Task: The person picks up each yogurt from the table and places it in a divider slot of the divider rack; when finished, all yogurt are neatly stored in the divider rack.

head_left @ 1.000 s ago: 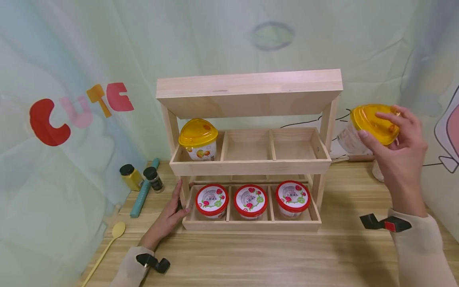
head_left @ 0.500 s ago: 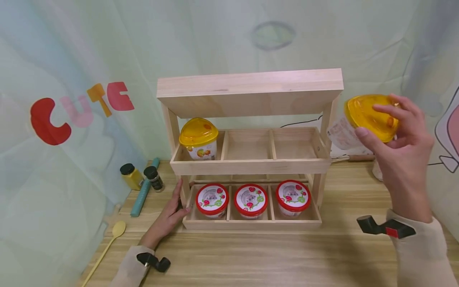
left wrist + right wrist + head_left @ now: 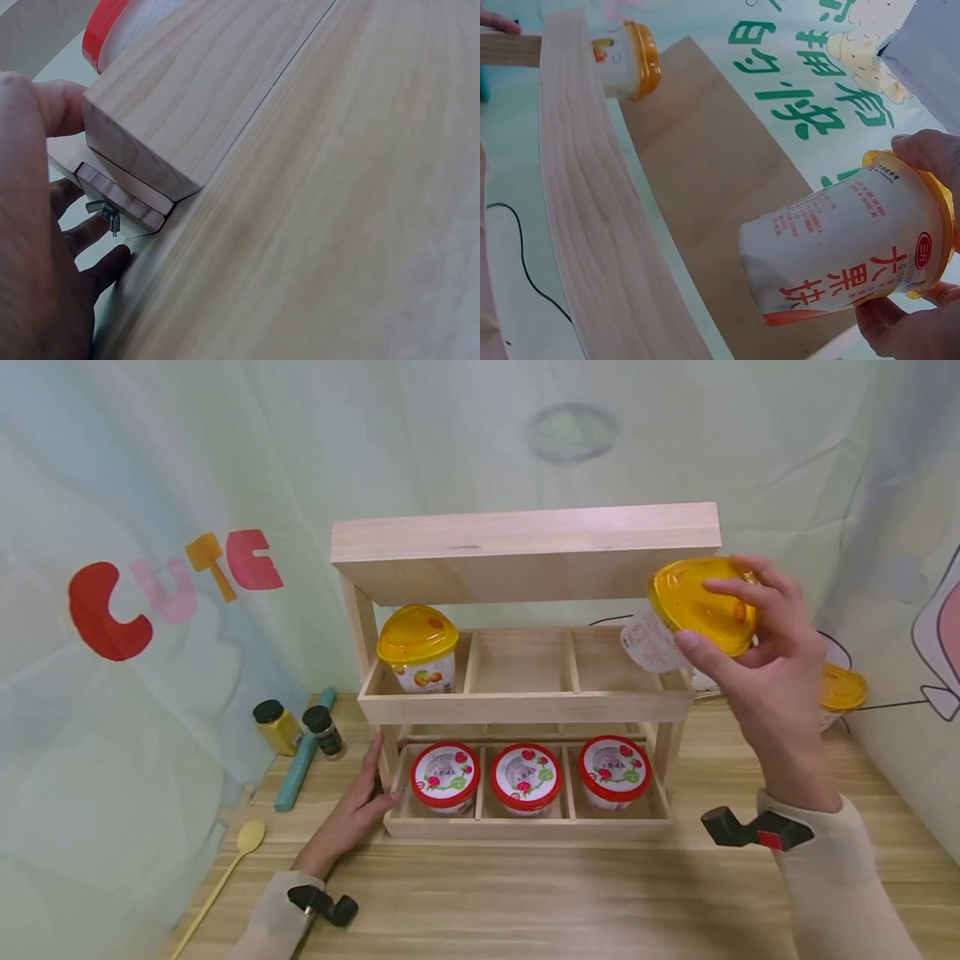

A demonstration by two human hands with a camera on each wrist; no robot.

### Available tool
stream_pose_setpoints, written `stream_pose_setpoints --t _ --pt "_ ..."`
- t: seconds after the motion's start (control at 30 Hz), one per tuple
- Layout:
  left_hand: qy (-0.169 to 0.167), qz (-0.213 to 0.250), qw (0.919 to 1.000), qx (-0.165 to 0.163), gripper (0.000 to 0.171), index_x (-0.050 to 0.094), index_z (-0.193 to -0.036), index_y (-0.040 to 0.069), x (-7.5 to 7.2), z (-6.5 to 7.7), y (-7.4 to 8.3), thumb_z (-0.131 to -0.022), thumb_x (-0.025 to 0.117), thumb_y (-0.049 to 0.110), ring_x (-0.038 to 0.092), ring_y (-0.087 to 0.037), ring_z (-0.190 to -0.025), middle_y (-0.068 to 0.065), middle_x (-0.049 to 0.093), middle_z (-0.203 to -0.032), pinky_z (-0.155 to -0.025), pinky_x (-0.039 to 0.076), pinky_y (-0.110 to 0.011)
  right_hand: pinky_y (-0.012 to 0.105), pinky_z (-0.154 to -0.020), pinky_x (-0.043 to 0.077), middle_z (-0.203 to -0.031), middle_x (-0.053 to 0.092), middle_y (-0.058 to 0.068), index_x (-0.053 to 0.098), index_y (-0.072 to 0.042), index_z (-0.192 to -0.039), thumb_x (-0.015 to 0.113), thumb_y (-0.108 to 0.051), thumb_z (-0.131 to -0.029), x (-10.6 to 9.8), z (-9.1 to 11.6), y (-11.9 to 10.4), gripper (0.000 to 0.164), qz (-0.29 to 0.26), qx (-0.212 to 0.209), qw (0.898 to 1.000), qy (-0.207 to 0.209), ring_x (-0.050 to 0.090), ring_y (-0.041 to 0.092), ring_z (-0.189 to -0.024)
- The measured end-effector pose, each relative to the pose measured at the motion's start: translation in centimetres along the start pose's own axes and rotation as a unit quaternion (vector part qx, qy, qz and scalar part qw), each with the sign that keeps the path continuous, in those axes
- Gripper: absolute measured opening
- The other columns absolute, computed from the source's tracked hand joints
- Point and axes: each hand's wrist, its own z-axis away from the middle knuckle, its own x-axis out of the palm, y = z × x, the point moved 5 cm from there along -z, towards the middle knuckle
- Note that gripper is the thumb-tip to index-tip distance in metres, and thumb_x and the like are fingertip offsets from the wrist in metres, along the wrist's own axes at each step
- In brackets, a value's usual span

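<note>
My right hand [image 3: 780, 668] holds a yogurt cup [image 3: 652, 637] with a yellow lid, fingers and thumb around the lid. The cup is tilted at the right end of the rack's upper tier [image 3: 525, 708]. In the right wrist view the white cup [image 3: 817, 251] shows red lettering. My left hand [image 3: 348, 822] grips the lower left corner of the wooden rack [image 3: 525, 531]; in the left wrist view its thumb is on the box corner [image 3: 142, 127] and fingers lie near a wing nut [image 3: 109, 214]. Another yellow-lidded cup [image 3: 420, 647] stands in the upper left compartment.
Three red-lidded cups, left [image 3: 446, 777], middle [image 3: 526, 778] and right [image 3: 614, 771], fill the lower tier. Another yellow lid [image 3: 843, 687] shows behind my right wrist. Two jars [image 3: 277, 728], a teal rod [image 3: 296, 777] and a yellow spoon [image 3: 250, 837] lie at left.
My right hand has carried the yellow-lidded cup leftward, from beside the rack to the right end of its upper tier. The left hand keeps its place on the rack.
</note>
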Motion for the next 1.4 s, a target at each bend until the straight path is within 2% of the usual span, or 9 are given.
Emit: stream_pose_setpoints --t 0.1,0.4,0.8,0.93,1.0,1.1,1.17,1.33,1.4 --pt "-0.004 -0.006 0.9996 -0.027 0.095 -0.002 -0.174 0.017 0.0 -0.2 1.2 -0.103 0.06 0.008 0.026 -0.019 -0.165 -0.032 0.034 -0.171 -0.121 0.017 -0.011 0.012 -0.098 0.054 -0.163 0.045 0.003 0.073 -0.004 -0.132 0.079 0.004 -0.089 1.3 0.1 0.1 0.045 0.023 -0.001 0.999 -0.022 0.054 0.027 -0.14" --pt "-0.005 -0.013 0.9996 -0.026 0.095 -0.003 -0.173 0.016 0.1 -0.3 1.4 -0.103 0.06 0.004 0.023 0.004 -0.159 -0.029 0.035 -0.172 -0.12 0.017 -0.011 0.014 -0.098 0.056 -0.162 0.047 0.001 0.071 -0.001 -0.133 0.078 0.004 -0.09 4.6 0.0 0.4 0.044 0.02 -0.012 0.997 -0.067 0.058 0.024 -0.136" --pt "-0.008 -0.013 0.9993 -0.034 0.095 -0.004 -0.173 0.017 0.0 -0.2 1.4 -0.104 0.059 0.006 0.026 -0.012 -0.163 -0.029 0.034 -0.172 -0.12 0.017 -0.01 0.017 -0.105 0.054 -0.163 0.045 -0.006 0.071 -0.003 -0.134 0.079 0.0 -0.091 8.4 -0.1 1.8 0.044 0.0 0.008 0.993 -0.119 0.053 0.023 -0.142" --pt "-0.006 -0.02 0.9996 -0.017 0.095 -0.003 -0.174 0.017 -0.1 -0.2 1.1 -0.103 0.061 0.008 0.031 -0.031 -0.164 -0.028 0.036 -0.172 -0.127 0.023 -0.024 0.017 -0.108 0.052 -0.163 0.045 -0.009 0.072 -0.009 -0.134 0.081 -0.006 -0.092 9.3 0.0 2.5 0.044 0.022 0.015 0.99 -0.136 0.053 0.02 -0.143" --pt "-0.004 -0.019 0.9997 -0.014 0.096 -0.003 -0.174 0.018 -0.1 -0.2 1.1 -0.103 0.061 0.009 0.032 -0.046 -0.161 -0.028 0.036 -0.171 -0.13 0.027 -0.043 0.018 -0.111 0.051 -0.164 0.045 -0.008 0.072 -0.01 -0.134 0.082 -0.008 -0.092 9.8 0.0 2.9 0.044 0.031 0.017 0.989 -0.146 0.052 0.02 -0.144" --pt "0.002 -0.014 0.9999 0.001 0.096 -0.001 -0.174 0.018 -0.1 -0.2 0.8 -0.102 0.062 0.01 0.034 -0.046 -0.161 -0.027 0.038 -0.171 -0.127 0.029 -0.063 0.02 -0.113 0.05 -0.164 0.045 -0.006 0.072 -0.011 -0.134 0.083 -0.01 -0.091 10.5 0.0 3.5 0.044 0.047 0.019 0.986 -0.156 0.051 0.021 -0.145" --pt "0.001 -0.006 1.0 -0.007 0.096 -0.001 -0.174 0.019 -0.1 -0.2 0.9 -0.102 0.063 0.011 0.033 -0.047 -0.161 -0.026 0.038 -0.171 -0.123 0.026 -0.072 0.022 -0.115 0.05 -0.165 0.044 -0.004 0.072 -0.011 -0.134 0.084 -0.012 -0.091 11.0 0.0 4.0 0.045 0.053 0.022 0.985 -0.164 0.051 0.022 -0.145" --pt "0.005 -0.007 0.9999 0.007 0.096 0.0 -0.174 0.018 0.0 0.0 -0.5 -0.102 0.064 0.012 0.035 -0.041 -0.162 -0.025 0.04 -0.171 -0.125 0.029 -0.067 0.04 -0.116 0.053 -0.165 0.044 -0.002 0.073 -0.015 -0.135 0.086 -0.019 -0.09 12.1 0.0 4.9 0.047 0.084 0.031 0.979 -0.182 0.053 0.023 -0.141" --pt "0.007 -0.009 0.9999 0.011 0.096 0.001 -0.174 0.017 0.0 0.1 -1.2 -0.102 0.064 0.012 0.035 -0.036 -0.163 -0.023 0.04 -0.171 -0.128 0.031 -0.057 0.047 -0.115 0.054 -0.165 0.044 0.0 0.073 -0.015 -0.135 0.086 -0.022 -0.09 12.5 -0.1 5.3 0.047 0.096 0.034 0.976 -0.191 0.054 0.025 -0.14"
